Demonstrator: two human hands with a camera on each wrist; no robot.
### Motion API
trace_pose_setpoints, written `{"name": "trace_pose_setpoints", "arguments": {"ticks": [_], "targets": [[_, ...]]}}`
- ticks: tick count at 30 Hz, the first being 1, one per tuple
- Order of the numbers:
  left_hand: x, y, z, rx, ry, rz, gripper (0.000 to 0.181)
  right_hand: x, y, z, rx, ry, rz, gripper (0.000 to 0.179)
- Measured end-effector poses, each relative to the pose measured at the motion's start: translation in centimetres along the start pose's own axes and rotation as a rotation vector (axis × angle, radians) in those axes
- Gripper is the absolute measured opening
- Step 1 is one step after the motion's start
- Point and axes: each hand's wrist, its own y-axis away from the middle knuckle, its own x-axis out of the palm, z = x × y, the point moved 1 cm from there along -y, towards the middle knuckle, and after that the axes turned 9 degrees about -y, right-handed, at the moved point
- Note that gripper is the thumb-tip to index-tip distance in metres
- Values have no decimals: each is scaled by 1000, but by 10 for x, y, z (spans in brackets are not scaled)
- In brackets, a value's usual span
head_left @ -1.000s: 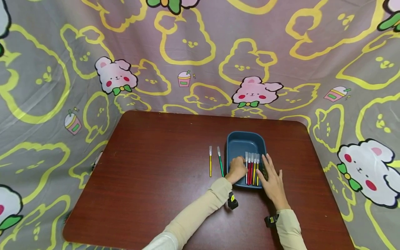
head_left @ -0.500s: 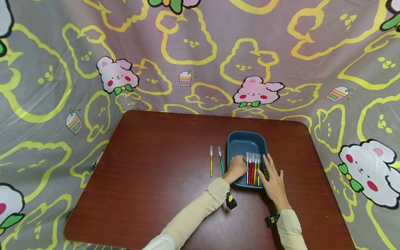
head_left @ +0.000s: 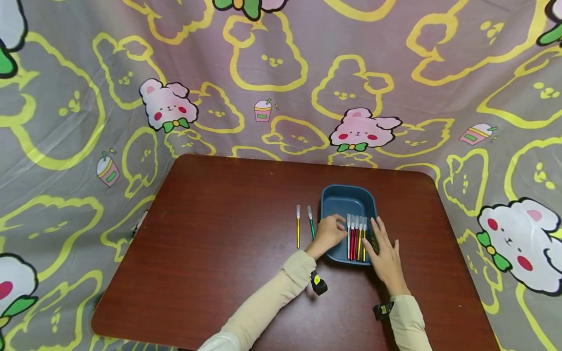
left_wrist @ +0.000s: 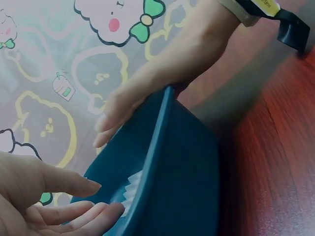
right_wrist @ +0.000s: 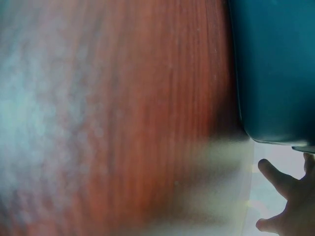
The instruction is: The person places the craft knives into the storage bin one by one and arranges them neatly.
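My left hand [head_left: 330, 233] reaches over the near left part of a blue rectangular box [head_left: 349, 186]. Its thumb and fingers are apart and hold nothing, as the left wrist view shows; fingertips lie close beside a silver pen-like stick [head_left: 349, 243]. Red sticks [head_left: 353, 246] and yellow sticks [head_left: 364, 246] with clear caps lie side by side with it in the box. My right hand [head_left: 386, 256] rests along the box's right rim with fingers extended, thumb near the yellow sticks. Between this hand and the row shows a dark mottled patch.
Left of the box, a yellow stick [head_left: 298, 231] and a green stick [head_left: 311, 223] lie on the brown table [head_left: 228, 219], caps facing away; my left hand overlaps the green one's lower end. A patterned cloth [head_left: 290, 63] hangs behind and at both sides.
My left hand has shifted slightly left, away from the silver stick, and its fingers have loosened. The right hand has stayed at the rim. The head view has drifted slightly.
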Motion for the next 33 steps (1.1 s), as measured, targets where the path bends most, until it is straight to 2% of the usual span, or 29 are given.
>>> {"name": "trace_pose_setpoints", "arguments": {"ticks": [10, 16, 21, 26, 33], "targets": [[-17, 4, 5, 33, 95, -32, 29, 0, 0, -1, 21, -4, 14, 69], [-27, 3, 8, 23, 91, -28, 29, 0, 0, -1, -10, -16, -4, 68], [-35, 4, 11, 21, 86, -25, 29, -1, 1, 0, -3, -13, 6, 68], [-42, 7, 18, 6, 76, -62, 27, -2, 0, -1, -9, -16, -1, 68], [-45, 8, 31, -31, 197, -57, 28, 0, 1, -1, -10, -22, -4, 67]]}}
